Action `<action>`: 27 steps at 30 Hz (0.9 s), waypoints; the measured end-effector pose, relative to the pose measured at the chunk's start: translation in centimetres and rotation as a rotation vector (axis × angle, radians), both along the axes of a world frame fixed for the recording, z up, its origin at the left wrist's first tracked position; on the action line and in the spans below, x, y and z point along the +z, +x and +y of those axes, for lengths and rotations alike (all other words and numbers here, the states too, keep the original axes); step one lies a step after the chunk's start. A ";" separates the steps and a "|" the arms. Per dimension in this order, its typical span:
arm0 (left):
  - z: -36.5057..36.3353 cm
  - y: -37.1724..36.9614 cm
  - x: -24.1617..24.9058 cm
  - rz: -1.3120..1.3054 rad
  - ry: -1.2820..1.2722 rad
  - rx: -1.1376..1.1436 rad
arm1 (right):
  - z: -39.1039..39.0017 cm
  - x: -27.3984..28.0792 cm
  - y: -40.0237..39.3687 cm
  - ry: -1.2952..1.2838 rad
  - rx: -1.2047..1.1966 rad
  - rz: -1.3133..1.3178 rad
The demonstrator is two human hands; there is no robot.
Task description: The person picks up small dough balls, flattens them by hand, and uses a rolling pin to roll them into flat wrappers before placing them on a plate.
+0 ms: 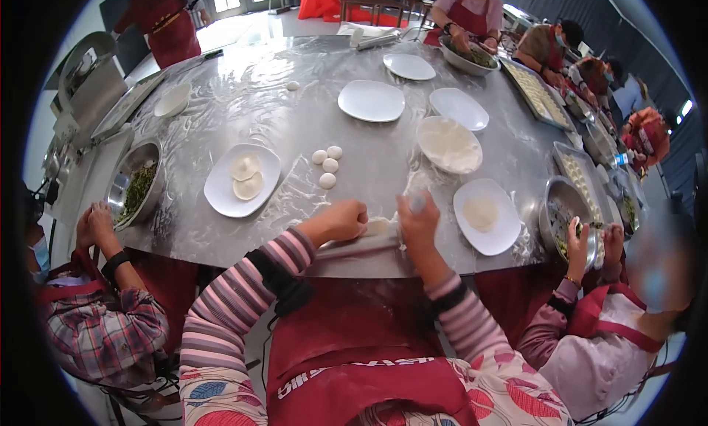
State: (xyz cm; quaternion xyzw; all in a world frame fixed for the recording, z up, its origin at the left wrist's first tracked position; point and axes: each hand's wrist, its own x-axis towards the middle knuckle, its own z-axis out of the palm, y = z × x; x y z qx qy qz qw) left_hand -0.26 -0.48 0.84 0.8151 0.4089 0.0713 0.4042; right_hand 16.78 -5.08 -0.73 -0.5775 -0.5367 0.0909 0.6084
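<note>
Near the front edge of the floured metal table, a flat round of dough [378, 227] lies between my hands. My left hand [343, 221] is closed at its left side, with the fingertips on the dough's edge. My right hand [419, 223], slightly blurred, is wrapped round a short rolling pin [418, 202]; only its pale end shows above the fist. Several small dough balls [328, 180] sit just beyond my left hand. Right of my right hand is a white plate [506, 234] with a rolled wrapper [481, 214] on it.
A plate [221, 194] with two wrappers lies at left, and a flour-filled plate [450, 144] ahead. More white plates [371, 100] stand beyond. Co-workers sit on both sides with metal bowls of green filling [136, 182]. Trays of dumplings [579, 179] line the right side.
</note>
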 end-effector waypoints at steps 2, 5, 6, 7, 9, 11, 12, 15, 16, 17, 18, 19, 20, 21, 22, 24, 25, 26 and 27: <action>1.2 1.3 -1.2 0.006 0.188 0.059 | 2.5 0.8 -0.5 0.022 0.026 -0.053; 1.2 1.1 -0.3 0.038 0.161 0.017 | 2.1 0.5 -0.2 -0.001 0.040 -0.049; 1.1 0.6 0.3 0.037 0.081 -0.032 | 0.9 -0.1 0.2 -0.025 0.002 -0.046; 0.7 0.0 0.6 0.032 0.080 -0.019 | -1.1 -0.7 0.6 -0.028 0.029 -0.029; -0.2 -1.0 0.8 -0.080 -0.262 0.115 | -2.2 -0.5 0.7 -0.033 0.055 -0.004; -0.2 -0.8 0.6 -0.013 -0.125 0.079 | -1.8 -0.2 0.3 0.070 -0.011 -0.109; -0.3 -0.4 0.6 0.036 0.018 0.045 | -0.5 0.2 0.0 -0.022 -0.016 -0.044; 1.2 1.0 -0.2 0.013 0.099 0.052 | 2.2 0.6 -0.6 -0.008 0.030 -0.040; 1.4 1.3 -0.3 0.008 0.142 0.047 | 2.1 0.6 -0.6 0.005 0.028 -0.042; 1.7 1.1 -0.5 -0.002 0.146 0.051 | 2.1 0.7 -0.5 0.020 0.030 -0.047; 1.3 0.7 0.1 0.019 0.118 0.014 | 0.9 0.9 -0.3 0.019 0.035 -0.055; 1.0 0.3 0.4 0.045 0.088 -0.022 | -1.3 1.2 -0.1 -0.002 0.020 -0.074; 0.6 -0.1 0.4 0.047 0.089 -0.015 | -2.9 1.1 0.1 -0.019 0.003 -0.087; 0.1 -0.5 0.3 -0.039 -0.096 0.131 | -4.1 0.5 0.2 -0.010 0.042 0.014; -0.3 -0.9 0.0 -0.123 -0.285 0.274 | -4.9 0.0 0.1 -0.006 0.077 0.116; -0.7 -0.6 -1.0 -0.072 -0.196 0.209 | -3.4 -0.4 -0.1 -0.042 0.028 0.119; -0.9 0.1 -0.4 -0.060 -0.067 0.169 | -1.4 0.0 -0.1 -0.043 0.013 0.034; -0.7 0.9 0.4 -0.054 0.073 0.132 | 0.3 0.4 -0.1 -0.033 0.002 -0.056; -0.7 1.4 0.9 0.002 0.155 0.135 | 1.2 0.4 -0.1 -0.027 -0.006 -0.056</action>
